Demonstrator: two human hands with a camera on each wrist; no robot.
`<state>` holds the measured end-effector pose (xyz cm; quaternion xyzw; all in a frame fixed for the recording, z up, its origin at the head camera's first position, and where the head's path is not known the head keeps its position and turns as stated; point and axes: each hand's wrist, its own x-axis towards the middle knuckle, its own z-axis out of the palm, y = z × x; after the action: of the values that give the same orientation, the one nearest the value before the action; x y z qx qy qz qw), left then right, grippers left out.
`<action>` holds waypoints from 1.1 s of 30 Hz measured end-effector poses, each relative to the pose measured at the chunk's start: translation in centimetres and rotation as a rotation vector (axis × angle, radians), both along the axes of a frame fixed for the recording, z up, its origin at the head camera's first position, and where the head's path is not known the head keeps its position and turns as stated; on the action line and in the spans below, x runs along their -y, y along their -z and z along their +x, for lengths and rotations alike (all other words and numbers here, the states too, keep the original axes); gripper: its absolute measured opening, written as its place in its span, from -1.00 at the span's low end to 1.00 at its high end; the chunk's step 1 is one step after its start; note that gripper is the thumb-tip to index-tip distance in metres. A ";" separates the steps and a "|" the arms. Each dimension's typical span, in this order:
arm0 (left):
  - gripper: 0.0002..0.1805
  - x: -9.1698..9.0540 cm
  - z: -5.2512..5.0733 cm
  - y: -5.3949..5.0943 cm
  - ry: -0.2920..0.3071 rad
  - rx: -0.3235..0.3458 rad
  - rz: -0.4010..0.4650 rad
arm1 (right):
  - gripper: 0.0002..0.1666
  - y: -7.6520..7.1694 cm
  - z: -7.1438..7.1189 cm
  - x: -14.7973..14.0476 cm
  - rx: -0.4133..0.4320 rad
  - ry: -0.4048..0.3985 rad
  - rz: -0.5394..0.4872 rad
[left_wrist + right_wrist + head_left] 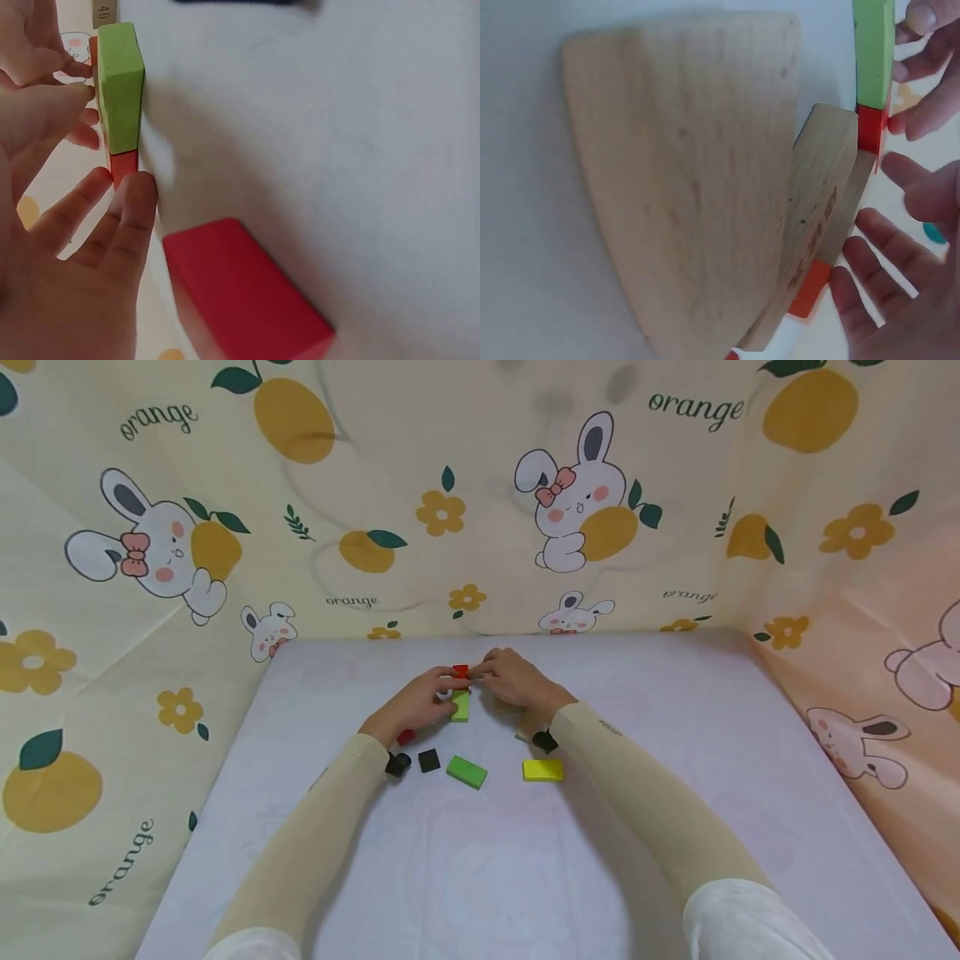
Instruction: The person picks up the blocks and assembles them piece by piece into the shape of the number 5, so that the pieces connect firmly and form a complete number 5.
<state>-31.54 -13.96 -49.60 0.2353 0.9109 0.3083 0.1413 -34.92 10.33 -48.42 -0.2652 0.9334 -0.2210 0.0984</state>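
Note:
A light green block (461, 708) lies in front of a bright red block (461, 671) at the table's far middle. Beside these, my left hand (422, 700) stretches its fingers over the red block, the thumb near the green one's left side. Across from it my right hand (516, 680) reaches in from the right, its index fingertip near the red block and its fingers loosely bent. In the right wrist view a wooden block (814, 217) with dark marks and an orange-red block (810, 291) lie near the right fingers. Exact finger contacts are partly hidden.
A large wooden piece (690, 172) fills much of the right wrist view. Nearer on the table (480, 877) are a black block (429, 761), a green block (467, 772) and a yellow block (542, 770). A dark red block (247, 292) lies by the left wrist.

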 end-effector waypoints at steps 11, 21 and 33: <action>-0.28 0.6 0.0 -0.3 -0.061 -0.048 0.032 | -0.58 -2.6 0.4 -3.9 0.046 0.154 -0.236; -0.33 1.1 2.0 -0.6 -0.065 -0.023 0.017 | -0.57 -1.2 2.0 -6.2 0.127 0.153 -0.091; -0.57 1.1 4.0 0.2 0.093 -0.106 -0.027 | -0.63 0.5 2.6 -5.6 0.156 0.099 -0.052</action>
<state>-27.55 -15.05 -49.75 0.2912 0.9092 0.2764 0.1102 -32.33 15.93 -48.92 -0.2030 0.9288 -0.2697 0.1526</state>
